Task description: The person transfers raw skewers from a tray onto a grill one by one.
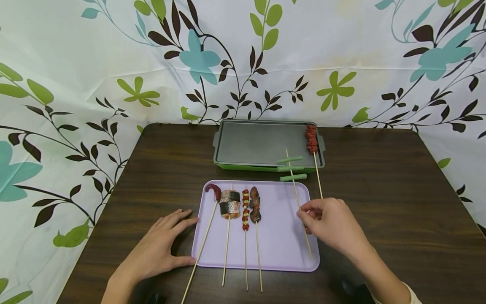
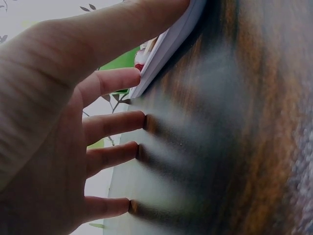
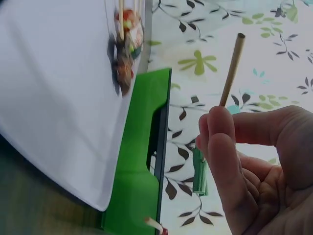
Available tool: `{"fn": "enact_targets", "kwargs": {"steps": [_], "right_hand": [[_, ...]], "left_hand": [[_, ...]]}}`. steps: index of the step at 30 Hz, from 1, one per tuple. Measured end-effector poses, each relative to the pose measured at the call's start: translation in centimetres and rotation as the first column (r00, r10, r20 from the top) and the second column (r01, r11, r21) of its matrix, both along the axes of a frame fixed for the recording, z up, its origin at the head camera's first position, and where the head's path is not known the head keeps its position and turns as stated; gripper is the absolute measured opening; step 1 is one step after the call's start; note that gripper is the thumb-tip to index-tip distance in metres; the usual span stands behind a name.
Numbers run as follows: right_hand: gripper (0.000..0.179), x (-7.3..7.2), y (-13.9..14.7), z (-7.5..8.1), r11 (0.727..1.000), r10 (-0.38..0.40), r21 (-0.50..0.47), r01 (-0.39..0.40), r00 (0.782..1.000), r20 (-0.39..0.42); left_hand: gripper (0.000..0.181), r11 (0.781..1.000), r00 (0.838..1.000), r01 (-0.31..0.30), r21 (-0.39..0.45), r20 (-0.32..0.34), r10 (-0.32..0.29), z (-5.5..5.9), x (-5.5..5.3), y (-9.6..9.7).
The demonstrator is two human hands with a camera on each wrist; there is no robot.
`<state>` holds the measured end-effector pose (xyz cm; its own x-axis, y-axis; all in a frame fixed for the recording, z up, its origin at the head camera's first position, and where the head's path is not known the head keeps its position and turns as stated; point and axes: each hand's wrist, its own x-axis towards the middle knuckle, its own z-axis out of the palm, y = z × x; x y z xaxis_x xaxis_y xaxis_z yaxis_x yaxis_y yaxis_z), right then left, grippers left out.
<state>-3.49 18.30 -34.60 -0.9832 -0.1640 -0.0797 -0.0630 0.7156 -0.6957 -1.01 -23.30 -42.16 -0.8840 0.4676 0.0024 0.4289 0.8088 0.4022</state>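
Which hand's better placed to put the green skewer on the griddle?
Likely the right hand: it pinches the green skewer, which points toward the griddle; the left hand touches the purple tray.

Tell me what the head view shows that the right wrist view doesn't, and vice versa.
Only head: the left hand and the flat top of the gray griddle plate.
Only right wrist: the dark cutout in the green base.
Both: the right hand pinching the green-vegetable skewer, plus the lilac tray.
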Motion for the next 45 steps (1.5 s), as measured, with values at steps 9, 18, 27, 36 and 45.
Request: {"fn": "enact_targets", "kwargs": {"steps": [9, 18, 27, 36, 45], "right_hand": [[0.015, -3.2, 1.3, 0.6, 0.998, -0.021, -0.053, 0.025, 0.998, 0.060], [0.021, -6.2, 1.8, 0.2, 0.996, -0.024, -0.085, 0.034, 0.993, 0.116], [0.022, -7.7, 1.7, -0.3, 0.998, -0.013, -0.059, 0.019, 0.995, 0.097], [0.024, -8.9, 1.7, -0.9, 0.996, -0.032, -0.078, 0.042, 0.993, 0.117], [0.026, -9.7, 1.5, -1.0, 0.992, -0.041, -0.117, 0.055, 0.992, 0.122]], "left_hand": [[0.092, 1.000, 1.000, -0.005, -0.001, 0.009, 0.005, 0.0, 0.1, 0.1], [0.092, 1.000, 1.000, -0.011, 0.005, 0.028, 0.010, -0.1, 0.1, 0.0], [0.092, 1.000, 1.000, -0.007, 0.002, 0.022, 0.007, -0.2, 0.0, 0.0], [0.092, 1.000, 1.000, -0.008, 0.019, 0.016, 0.008, -0.3, 0.0, 0.0], [0.092, 1.000, 0.999, -0.011, 0.016, 0.045, 0.011, 0.0, 0.0, 0.0]]}}
